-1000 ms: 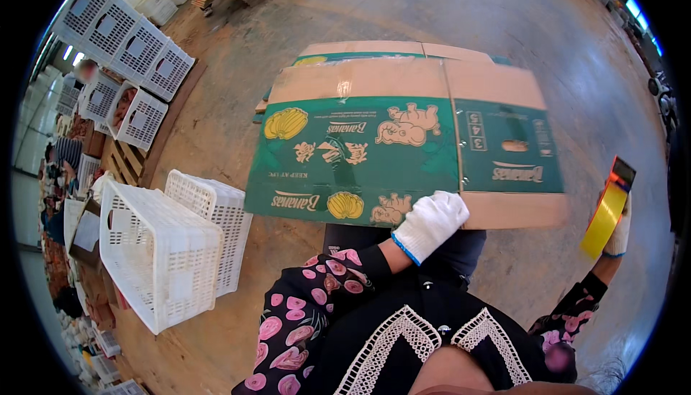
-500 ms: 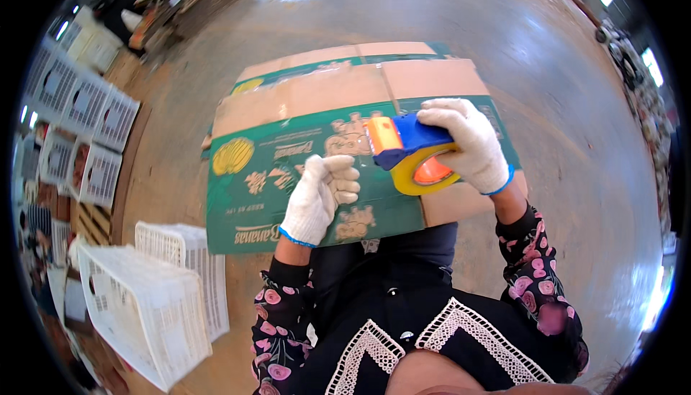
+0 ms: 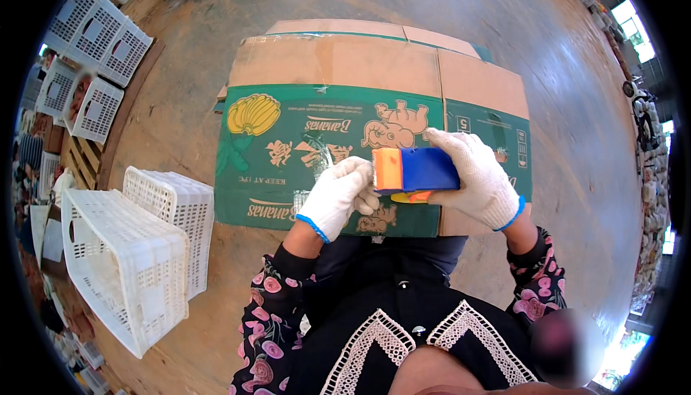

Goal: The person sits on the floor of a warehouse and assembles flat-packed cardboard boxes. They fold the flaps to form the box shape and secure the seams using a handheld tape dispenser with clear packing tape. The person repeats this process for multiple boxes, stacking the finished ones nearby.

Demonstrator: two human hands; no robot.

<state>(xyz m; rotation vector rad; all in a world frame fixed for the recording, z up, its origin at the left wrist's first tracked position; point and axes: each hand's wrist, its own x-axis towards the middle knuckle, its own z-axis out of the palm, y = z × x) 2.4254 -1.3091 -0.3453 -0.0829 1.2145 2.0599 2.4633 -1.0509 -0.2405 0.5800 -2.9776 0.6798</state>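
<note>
Our right hand (image 3: pixel 481 179) grips the blue tape dispenser (image 3: pixel 430 169) — orange-ended, yellow roll (image 3: pixel 401 198) below. Our left hand (image 3: pixel 333 197) curls closed beside that end — whether on tape we cannot tell. Under the dispenser lies green-and-tan cardboard (image 3: pixel 345 136).

We count one gloved left grip (image 3: pixel 338 197) and one gloved right grip (image 3: pixel 481 179), two in all, and one tape dispenser (image 3: pixel 430 169). We see at least two flattened cartons (image 3: pixel 338 60), with two printed elephants (image 3: pixel 394 134) and one whole banana bunch (image 3: pixel 253 113) showing. We find two near white crates (image 3: pixel 155 251), at least three far crates (image 3: pixel 97 111), two floral sleeves (image 3: pixel 260 330) and two lace collar points (image 3: pixel 374 341).
</note>
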